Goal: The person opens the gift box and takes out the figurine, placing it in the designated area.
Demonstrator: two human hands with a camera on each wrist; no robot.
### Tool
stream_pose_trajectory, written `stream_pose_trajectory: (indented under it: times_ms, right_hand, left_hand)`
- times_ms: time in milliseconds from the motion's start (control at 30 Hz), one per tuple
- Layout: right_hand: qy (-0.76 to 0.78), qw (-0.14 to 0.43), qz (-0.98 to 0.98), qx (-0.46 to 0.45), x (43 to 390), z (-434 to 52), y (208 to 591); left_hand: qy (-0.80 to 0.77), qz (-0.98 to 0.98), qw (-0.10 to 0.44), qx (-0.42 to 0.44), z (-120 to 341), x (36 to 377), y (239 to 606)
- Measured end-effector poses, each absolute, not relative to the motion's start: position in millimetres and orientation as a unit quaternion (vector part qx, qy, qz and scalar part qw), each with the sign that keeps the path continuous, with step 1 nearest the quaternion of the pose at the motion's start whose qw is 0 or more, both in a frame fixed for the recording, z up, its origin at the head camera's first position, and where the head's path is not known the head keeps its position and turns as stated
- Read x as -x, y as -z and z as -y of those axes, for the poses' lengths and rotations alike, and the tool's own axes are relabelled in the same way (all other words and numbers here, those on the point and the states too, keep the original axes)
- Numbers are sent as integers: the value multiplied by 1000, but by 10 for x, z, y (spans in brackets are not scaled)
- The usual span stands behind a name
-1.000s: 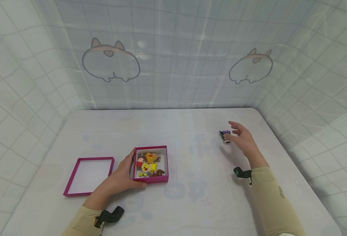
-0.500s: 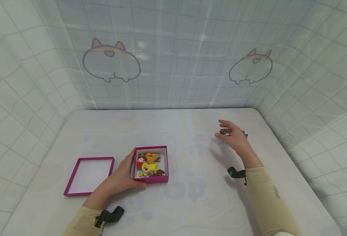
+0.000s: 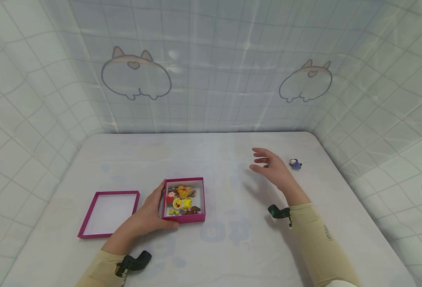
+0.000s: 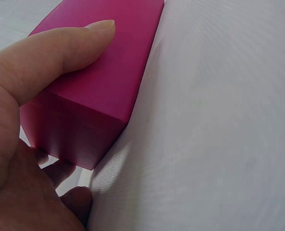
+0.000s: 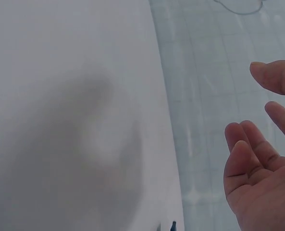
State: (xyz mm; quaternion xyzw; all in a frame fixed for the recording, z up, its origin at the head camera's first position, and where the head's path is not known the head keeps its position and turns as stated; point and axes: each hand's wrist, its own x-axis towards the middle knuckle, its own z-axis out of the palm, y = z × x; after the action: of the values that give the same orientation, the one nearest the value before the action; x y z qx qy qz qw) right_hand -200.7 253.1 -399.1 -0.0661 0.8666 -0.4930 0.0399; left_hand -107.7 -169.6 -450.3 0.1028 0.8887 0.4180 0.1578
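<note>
My left hand [image 3: 148, 213] grips a small pink box [image 3: 193, 218] on the table, its thumb along the near wall and its fingers at the left side. The left wrist view shows the same thumb on the pink wall [image 4: 125, 57]. Several little toy figures [image 3: 183, 204], yellow, red and brown, lie inside the box. Over the right half of the table hovers my right hand [image 3: 273, 171], fingers spread and loosely bent. In the right wrist view nothing lies between those fingers [image 5: 257, 149]. A blue toy figure [image 3: 295, 164] lies on the table just right of this hand.
The box's lid [image 3: 108, 213], white inside with a pink rim, lies at the left, partly behind the left forearm. A white cloth covers the table [image 3: 211, 155]. Tiled curtains [image 3: 225, 79] with dog drawings stand behind it and at both sides.
My right hand has moved left, uncovering the blue figure. A dark and purple figure seen near its fingers earlier is now out of sight. The left hand and box have stayed put.
</note>
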Motion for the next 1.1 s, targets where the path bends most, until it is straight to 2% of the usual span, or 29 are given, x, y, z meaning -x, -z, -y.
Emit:
stream_pose_trajectory:
  times_ms: [533,1100]
  right_hand:
    - [493,49,-858,133,1928,-2137,3854]
    - [506,60,-841,183,1904,-1751,3885]
  left_hand:
    - [-422,-886,165,-96,1678,1089,4493]
    - [-425,-885,160,-102,1647,1100,4480]
